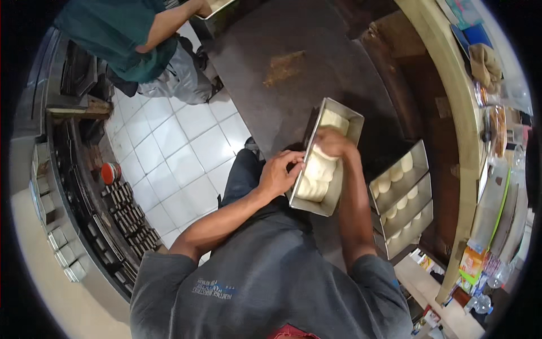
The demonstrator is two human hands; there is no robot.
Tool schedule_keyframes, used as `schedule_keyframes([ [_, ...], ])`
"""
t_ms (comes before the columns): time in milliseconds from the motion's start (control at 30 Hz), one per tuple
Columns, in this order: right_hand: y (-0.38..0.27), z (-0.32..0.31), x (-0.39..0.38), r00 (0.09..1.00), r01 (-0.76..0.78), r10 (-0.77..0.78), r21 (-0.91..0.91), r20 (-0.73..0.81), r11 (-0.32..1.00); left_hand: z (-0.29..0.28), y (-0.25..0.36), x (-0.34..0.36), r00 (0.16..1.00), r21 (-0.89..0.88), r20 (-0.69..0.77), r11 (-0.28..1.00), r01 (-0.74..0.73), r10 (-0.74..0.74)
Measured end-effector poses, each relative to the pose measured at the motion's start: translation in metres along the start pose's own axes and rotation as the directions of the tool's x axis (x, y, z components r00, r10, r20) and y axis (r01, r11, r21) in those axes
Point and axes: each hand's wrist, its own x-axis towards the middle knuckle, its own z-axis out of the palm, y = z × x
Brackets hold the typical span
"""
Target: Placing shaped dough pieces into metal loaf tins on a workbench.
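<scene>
A long metal loaf pan [353,133] stands at the edge of the dark table in front of me. Pale dough pieces [317,169] lie in a row along its bottom. At the pan's left long wall, my left hand [280,174] is closed on the rim with its fingertips. My right hand [333,142] reaches down into the pan and touches the dough from above. Its knuckles are blurred and its fingers are mostly hidden, so whether they are closed on dough does not show.
Several loaf pans [402,198] holding dough rolls stand side by side at the right. Across the dark table [316,34], a person in a green shirt [113,37] handles another pan [217,8]. Racks with small metal pieces [127,209] and a red-rimmed tub [110,173] are at the left.
</scene>
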Motion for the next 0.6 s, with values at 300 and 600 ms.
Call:
schedule_keyframes([
  [300, 0.013, -0.018, 0.032, 0.987, 0.008, -0.008, -0.003, 0.163, 1.0, 0.002, 0.003, 0.0, 0.997, -0.031, 0.001, 0.997, 0.074, -0.074],
  [600, 0.034, -0.021, 0.027, 0.943, -0.002, 0.003, -0.004, 0.333, 1.0, -0.001, 0.005, 0.001, 0.996, -0.053, -0.019, 0.995, 0.088, -0.089],
])
